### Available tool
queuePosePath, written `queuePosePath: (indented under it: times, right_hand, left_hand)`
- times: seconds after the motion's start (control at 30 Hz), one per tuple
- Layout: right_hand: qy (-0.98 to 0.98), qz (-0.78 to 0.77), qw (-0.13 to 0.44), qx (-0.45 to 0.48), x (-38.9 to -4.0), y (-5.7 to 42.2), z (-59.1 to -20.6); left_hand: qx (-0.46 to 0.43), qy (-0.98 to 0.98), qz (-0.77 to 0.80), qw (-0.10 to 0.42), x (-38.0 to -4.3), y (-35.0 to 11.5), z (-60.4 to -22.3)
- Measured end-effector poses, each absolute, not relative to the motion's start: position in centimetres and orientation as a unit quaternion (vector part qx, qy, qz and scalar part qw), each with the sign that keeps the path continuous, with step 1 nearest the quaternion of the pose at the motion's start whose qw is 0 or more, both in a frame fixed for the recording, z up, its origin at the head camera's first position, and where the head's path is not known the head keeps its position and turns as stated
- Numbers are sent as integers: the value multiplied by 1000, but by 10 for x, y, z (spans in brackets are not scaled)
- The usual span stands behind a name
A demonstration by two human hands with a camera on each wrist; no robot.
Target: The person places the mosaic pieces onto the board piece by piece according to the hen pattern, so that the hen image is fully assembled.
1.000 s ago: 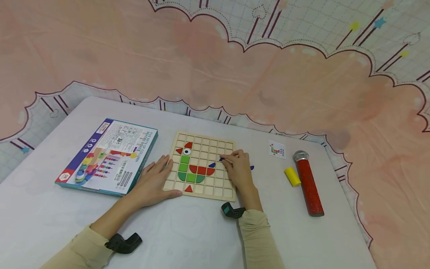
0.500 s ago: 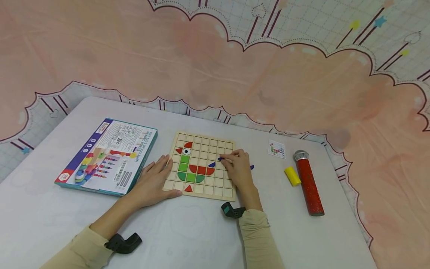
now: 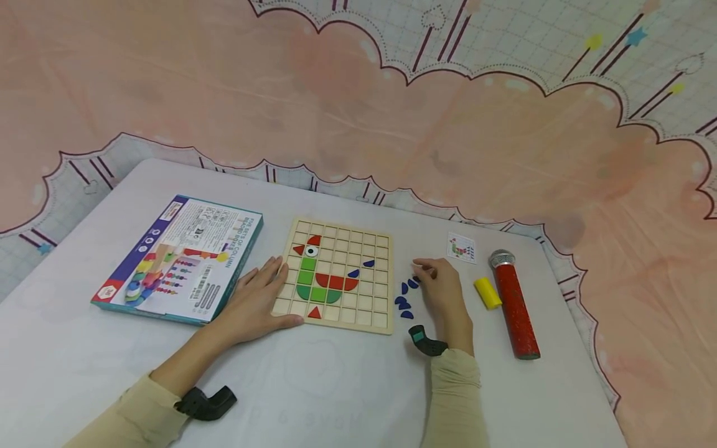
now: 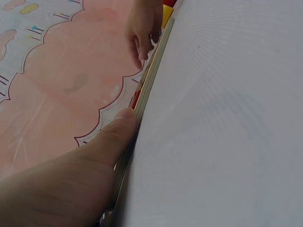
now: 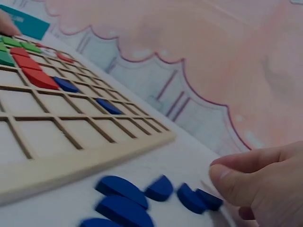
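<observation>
A square wooden grid board [image 3: 374, 317] lies on the table with coloured pieces in a bird-like figure, among them a red half-disc, green squares [image 3: 306, 277] and a white piece with an eye [image 3: 310, 252]. Two blue half-discs sit in its cells, the upper one [image 3: 368, 264] apart from the lower [image 3: 353, 274]. My left hand [image 3: 253, 310] rests along the board's left side, fingers straight, thumb at the near edge. Right of the board, my right hand [image 3: 446, 292] hovers by several loose blue half-discs [image 5: 120, 210]; thumb and forefinger are close together with nothing visible between them.
A flat toy box [image 3: 179, 261] lies to the left of the board. Further right are a small pattern card [image 3: 462, 249], a yellow cylinder [image 3: 488, 294] and a red microphone [image 3: 516, 308]. A patterned cloth [image 3: 347, 112] hangs behind the white table [image 3: 313, 398].
My right hand has let go of the upper blue half-disc on the board and moved right to the loose ones, uncovering them. The left hand has stayed in place.
</observation>
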State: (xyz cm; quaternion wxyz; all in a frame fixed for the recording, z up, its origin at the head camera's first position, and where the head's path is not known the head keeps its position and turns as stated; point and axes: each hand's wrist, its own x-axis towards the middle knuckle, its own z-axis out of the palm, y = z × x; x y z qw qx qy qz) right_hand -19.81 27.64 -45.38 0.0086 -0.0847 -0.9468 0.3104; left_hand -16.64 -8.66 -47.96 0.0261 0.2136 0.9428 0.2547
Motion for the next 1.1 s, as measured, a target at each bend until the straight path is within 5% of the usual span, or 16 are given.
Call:
queuePosePath:
  times: [0.47, 1.1]
  right_hand:
    - [-945, 309, -70, -79, -191, 296, -449]
    - [-945, 319, 7, -72, -201, 258, -451]
  left_hand:
    - [215, 943, 254, 26, -166, -86, -479]
    - [211, 943, 256, 29, -166, -86, -478]
